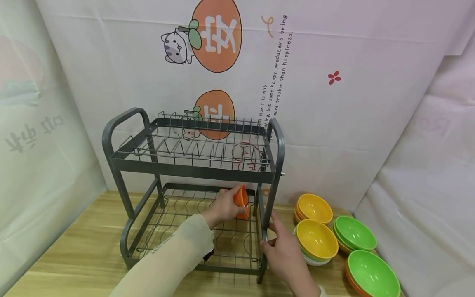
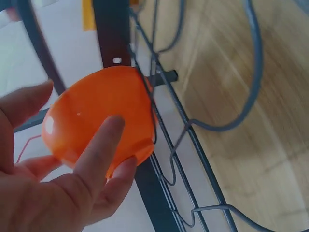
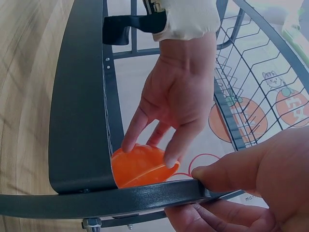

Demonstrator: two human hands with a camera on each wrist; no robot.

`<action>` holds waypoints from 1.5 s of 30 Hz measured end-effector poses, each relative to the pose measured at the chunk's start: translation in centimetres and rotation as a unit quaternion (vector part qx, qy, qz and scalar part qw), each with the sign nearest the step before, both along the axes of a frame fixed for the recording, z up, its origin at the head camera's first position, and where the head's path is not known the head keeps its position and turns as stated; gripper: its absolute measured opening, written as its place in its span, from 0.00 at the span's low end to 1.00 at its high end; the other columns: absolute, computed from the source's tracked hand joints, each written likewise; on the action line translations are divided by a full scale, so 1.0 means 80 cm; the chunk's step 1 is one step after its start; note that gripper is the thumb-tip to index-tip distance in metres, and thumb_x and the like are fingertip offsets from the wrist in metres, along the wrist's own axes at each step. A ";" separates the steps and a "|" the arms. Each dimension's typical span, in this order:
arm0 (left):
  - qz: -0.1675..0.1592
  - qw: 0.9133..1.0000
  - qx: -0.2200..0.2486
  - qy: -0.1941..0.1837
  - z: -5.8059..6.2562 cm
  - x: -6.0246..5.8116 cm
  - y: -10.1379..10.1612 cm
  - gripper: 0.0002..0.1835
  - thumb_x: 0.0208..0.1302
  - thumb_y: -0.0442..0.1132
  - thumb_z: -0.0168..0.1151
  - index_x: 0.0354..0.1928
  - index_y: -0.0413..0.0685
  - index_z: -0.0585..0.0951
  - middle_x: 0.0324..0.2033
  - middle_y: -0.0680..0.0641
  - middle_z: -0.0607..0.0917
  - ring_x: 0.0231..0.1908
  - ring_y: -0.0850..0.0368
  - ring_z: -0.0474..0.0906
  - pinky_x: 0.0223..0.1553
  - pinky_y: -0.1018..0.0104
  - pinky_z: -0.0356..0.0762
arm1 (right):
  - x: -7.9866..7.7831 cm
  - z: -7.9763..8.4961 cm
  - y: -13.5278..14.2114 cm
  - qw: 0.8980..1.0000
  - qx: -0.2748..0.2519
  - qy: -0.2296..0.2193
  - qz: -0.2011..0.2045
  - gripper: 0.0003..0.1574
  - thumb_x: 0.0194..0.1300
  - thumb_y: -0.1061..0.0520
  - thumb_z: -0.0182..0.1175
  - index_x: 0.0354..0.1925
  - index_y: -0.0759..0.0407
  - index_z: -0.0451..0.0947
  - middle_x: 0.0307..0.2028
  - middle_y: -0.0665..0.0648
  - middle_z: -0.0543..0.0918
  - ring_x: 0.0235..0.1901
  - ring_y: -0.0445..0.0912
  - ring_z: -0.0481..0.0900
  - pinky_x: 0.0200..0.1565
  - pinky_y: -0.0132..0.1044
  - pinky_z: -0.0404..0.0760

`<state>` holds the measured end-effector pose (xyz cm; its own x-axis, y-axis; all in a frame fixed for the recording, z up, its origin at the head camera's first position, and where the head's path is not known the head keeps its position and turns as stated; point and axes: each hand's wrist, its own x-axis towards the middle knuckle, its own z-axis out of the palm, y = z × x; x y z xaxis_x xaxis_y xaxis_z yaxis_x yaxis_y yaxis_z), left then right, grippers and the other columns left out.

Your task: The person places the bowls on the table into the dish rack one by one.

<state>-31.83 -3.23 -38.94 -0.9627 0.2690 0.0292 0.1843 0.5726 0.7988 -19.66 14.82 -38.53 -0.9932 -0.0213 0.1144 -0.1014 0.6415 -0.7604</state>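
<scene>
On the lower tier of a dark grey two-tier dish rack (image 1: pixel 193 170), my left hand (image 1: pixel 222 206) holds an orange bowl (image 1: pixel 241 197) standing on its edge at the right end. Its fingers spread over the bowl's outer side in the left wrist view, where the bowl (image 2: pixel 96 101) touches the wire grid. My right hand (image 1: pixel 283 249) grips the rack's right side rail from outside. The right wrist view shows its thumb and fingers (image 3: pixel 241 169) on either side of that rail, with the bowl (image 3: pixel 140 166) just beyond.
Right of the rack, stacked bowls stand on the wooden table (image 1: pixel 70 243): yellow-topped stacks (image 1: pixel 317 241) and green-topped stacks (image 1: pixel 372 272). A printed white cloth (image 1: pixel 315 115) hangs behind. The rack's upper tier (image 1: pixel 204 142) overhangs my left hand.
</scene>
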 end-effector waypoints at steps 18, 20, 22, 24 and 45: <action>0.004 0.995 0.098 -0.002 0.020 0.085 0.015 0.42 0.60 0.41 0.69 0.76 0.49 0.61 0.65 0.36 0.69 0.47 0.45 0.76 0.42 0.50 0.78 | -0.001 -0.002 0.001 1.000 -0.014 -0.004 0.001 0.53 0.61 0.65 0.67 0.77 0.47 0.55 0.61 0.67 0.77 0.31 0.41 0.82 0.29 0.37 0.80; -0.028 0.992 0.120 -0.034 0.017 0.097 0.019 0.42 0.62 0.43 0.68 0.76 0.53 0.61 0.68 0.38 0.67 0.43 0.47 0.78 0.35 0.55 0.77 | -0.001 -0.002 0.002 1.000 -0.014 -0.008 0.003 0.53 0.62 0.65 0.67 0.78 0.47 0.55 0.61 0.67 0.76 0.32 0.42 0.83 0.30 0.38 0.81; -0.058 0.987 0.138 -0.054 0.011 0.103 0.022 0.42 0.62 0.42 0.68 0.77 0.56 0.61 0.69 0.37 0.67 0.46 0.45 0.78 0.33 0.55 0.77 | -0.001 -0.002 0.003 1.000 -0.013 -0.010 0.007 0.52 0.63 0.64 0.67 0.78 0.47 0.54 0.61 0.67 0.76 0.33 0.43 0.83 0.31 0.39 0.81; -0.079 0.984 0.146 -0.062 0.005 0.107 0.025 0.42 0.61 0.40 0.68 0.76 0.57 0.62 0.68 0.37 0.68 0.49 0.42 0.79 0.35 0.52 0.79 | -0.001 0.000 0.006 1.000 -0.012 -0.016 0.018 0.52 0.64 0.64 0.67 0.78 0.49 0.53 0.62 0.68 0.75 0.35 0.45 0.84 0.33 0.41 0.83; -0.077 0.980 0.171 -0.059 -0.040 0.122 0.048 0.44 0.58 0.35 0.73 0.75 0.59 0.64 0.75 0.56 0.56 0.62 0.40 0.71 0.48 0.60 0.79 | 0.030 0.059 0.088 0.998 0.029 -0.054 0.003 0.49 0.71 0.51 0.60 0.80 0.50 0.46 0.70 0.63 0.66 0.61 0.61 0.73 0.53 0.54 0.78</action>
<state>-22.04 0.64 -42.12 -0.9138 0.4046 0.0344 0.1423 0.2398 0.9603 -17.24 21.88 -33.82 -0.9995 -0.0304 0.0054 -0.0248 0.6844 -0.7287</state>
